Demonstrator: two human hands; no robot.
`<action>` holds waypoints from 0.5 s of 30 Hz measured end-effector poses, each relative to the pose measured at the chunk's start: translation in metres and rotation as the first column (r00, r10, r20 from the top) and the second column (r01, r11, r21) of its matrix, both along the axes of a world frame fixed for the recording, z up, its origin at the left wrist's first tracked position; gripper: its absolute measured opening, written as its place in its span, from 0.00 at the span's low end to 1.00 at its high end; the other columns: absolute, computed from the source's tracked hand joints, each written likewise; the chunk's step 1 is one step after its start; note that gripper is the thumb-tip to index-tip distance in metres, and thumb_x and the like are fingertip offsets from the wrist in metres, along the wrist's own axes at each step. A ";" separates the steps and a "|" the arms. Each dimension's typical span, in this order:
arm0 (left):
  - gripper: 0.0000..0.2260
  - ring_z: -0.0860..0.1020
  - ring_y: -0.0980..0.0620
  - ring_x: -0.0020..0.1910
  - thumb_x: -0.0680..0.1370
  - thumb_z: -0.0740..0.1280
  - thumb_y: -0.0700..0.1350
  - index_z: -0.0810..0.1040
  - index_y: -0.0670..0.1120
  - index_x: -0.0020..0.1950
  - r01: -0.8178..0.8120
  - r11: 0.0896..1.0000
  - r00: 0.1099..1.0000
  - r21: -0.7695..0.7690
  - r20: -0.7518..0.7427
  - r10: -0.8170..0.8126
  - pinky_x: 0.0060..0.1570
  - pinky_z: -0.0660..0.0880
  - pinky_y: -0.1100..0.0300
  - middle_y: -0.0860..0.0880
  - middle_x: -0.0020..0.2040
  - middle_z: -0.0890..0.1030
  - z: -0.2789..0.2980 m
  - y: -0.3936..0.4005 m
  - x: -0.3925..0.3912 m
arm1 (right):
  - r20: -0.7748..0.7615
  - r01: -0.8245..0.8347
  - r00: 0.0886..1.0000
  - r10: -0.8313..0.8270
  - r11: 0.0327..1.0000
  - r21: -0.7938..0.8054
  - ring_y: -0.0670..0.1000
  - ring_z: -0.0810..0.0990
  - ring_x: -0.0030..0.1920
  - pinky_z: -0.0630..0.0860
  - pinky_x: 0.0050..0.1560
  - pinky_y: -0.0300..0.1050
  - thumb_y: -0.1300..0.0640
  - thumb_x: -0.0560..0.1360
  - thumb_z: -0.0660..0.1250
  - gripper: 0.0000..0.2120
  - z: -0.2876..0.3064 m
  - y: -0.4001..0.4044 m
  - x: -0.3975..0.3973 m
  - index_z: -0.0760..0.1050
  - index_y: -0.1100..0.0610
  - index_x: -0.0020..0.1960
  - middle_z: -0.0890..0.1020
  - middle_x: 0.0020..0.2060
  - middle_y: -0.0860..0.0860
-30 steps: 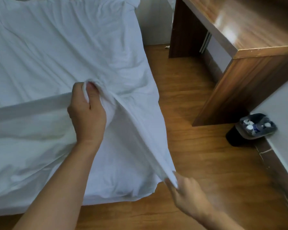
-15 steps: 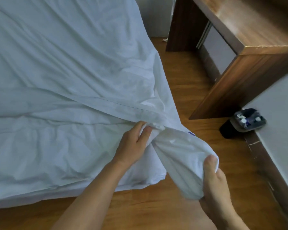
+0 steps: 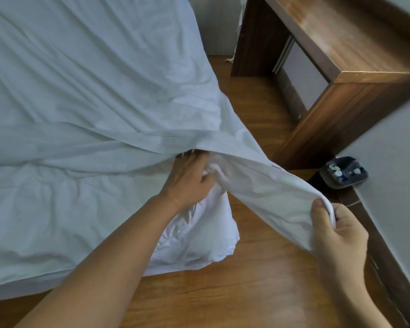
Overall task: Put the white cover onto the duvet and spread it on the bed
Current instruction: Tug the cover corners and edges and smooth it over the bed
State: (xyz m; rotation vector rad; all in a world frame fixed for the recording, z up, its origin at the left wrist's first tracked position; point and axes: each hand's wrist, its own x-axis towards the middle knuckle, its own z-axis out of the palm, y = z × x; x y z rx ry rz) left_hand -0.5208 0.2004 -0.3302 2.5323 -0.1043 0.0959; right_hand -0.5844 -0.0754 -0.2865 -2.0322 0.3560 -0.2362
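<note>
Cover point(image 3: 92, 74) spread over bed point(image 3: 0, 293), open corner pulled rightward off the edge: right hand point(image 3: 339, 235) pinching its hem out over floor point(image 3: 234, 292), left hand point(image 3: 189, 181), nearer, clutching duvet point(image 3: 199, 237) corner at the opening, pointing inward.

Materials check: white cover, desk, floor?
White cover: thin woven cloth, likely cotton, matte; it creases and drapes. Desk: wood-grain finish, veneer or laminate, semi-gloss with a light glare. Floor: wood-look planks with visible seams, slight sheen.
</note>
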 end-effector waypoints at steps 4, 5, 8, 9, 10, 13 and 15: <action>0.20 0.72 0.46 0.63 0.75 0.67 0.41 0.75 0.42 0.68 -0.083 0.994 0.956 -0.073 0.276 0.100 0.65 0.67 0.58 0.43 0.63 0.79 0.021 0.008 -0.012 | -0.132 0.064 0.989 -0.066 0.998 -0.014 0.56 0.80 0.44 0.76 0.41 0.49 0.61 0.79 0.66 0.06 -0.042 -0.002 -0.006 0.79 0.51 0.48 0.82 0.43 0.52; 0.16 0.74 0.46 0.59 0.76 0.68 0.39 0.78 0.41 0.64 -0.104 0.993 0.929 -0.050 0.353 0.115 0.60 0.68 0.61 0.43 0.58 0.81 0.024 0.010 -0.016 | -0.144 0.093 0.985 -0.093 0.996 -0.008 0.53 0.80 0.46 0.77 0.43 0.50 0.60 0.78 0.67 0.05 -0.048 0.002 -0.008 0.77 0.51 0.51 0.82 0.46 0.51; 0.07 0.79 0.43 0.48 0.77 0.68 0.32 0.82 0.37 0.53 -0.168 0.985 0.801 0.047 0.589 0.108 0.52 0.71 0.61 0.42 0.47 0.83 0.036 0.014 -0.029 | -0.192 0.321 0.934 -0.301 0.944 0.081 0.52 0.78 0.47 0.76 0.48 0.53 0.50 0.78 0.68 0.12 -0.061 0.018 -0.006 0.71 0.54 0.57 0.77 0.49 0.53; 0.07 0.78 0.43 0.48 0.77 0.67 0.32 0.82 0.37 0.52 -0.177 0.981 0.777 0.076 0.623 0.092 0.52 0.73 0.59 0.42 0.47 0.82 0.038 0.014 -0.035 | -0.284 0.388 0.902 -0.326 0.901 0.196 0.53 0.77 0.45 0.75 0.48 0.53 0.45 0.78 0.66 0.18 -0.064 0.026 -0.003 0.71 0.58 0.58 0.77 0.47 0.57; 0.06 0.78 0.43 0.48 0.78 0.67 0.33 0.82 0.38 0.53 -0.170 0.981 0.776 0.094 0.627 0.075 0.53 0.75 0.57 0.43 0.48 0.82 0.039 0.014 -0.042 | -0.389 0.426 0.872 -0.296 0.850 0.310 0.54 0.77 0.45 0.75 0.49 0.53 0.40 0.78 0.64 0.23 -0.068 0.034 -0.001 0.73 0.59 0.58 0.78 0.47 0.60; 0.12 0.80 0.47 0.44 0.76 0.72 0.40 0.79 0.48 0.59 -0.137 0.989 0.868 0.050 0.487 0.096 0.45 0.78 0.53 0.49 0.46 0.82 0.028 0.006 -0.089 | -0.415 0.302 0.899 -0.143 0.886 0.350 0.53 0.79 0.42 0.77 0.45 0.50 0.36 0.77 0.64 0.19 -0.088 0.056 -0.007 0.80 0.50 0.51 0.82 0.41 0.46; 0.25 0.80 0.54 0.36 0.72 0.75 0.45 0.70 0.58 0.64 -0.149 0.989 0.950 0.001 0.279 0.142 0.35 0.78 0.58 0.57 0.39 0.80 0.015 -0.002 -0.131 | -0.262 0.177 0.958 -0.114 0.957 0.232 0.53 0.74 0.34 0.71 0.36 0.47 0.44 0.77 0.65 0.15 -0.101 0.060 -0.014 0.75 0.55 0.40 0.76 0.31 0.45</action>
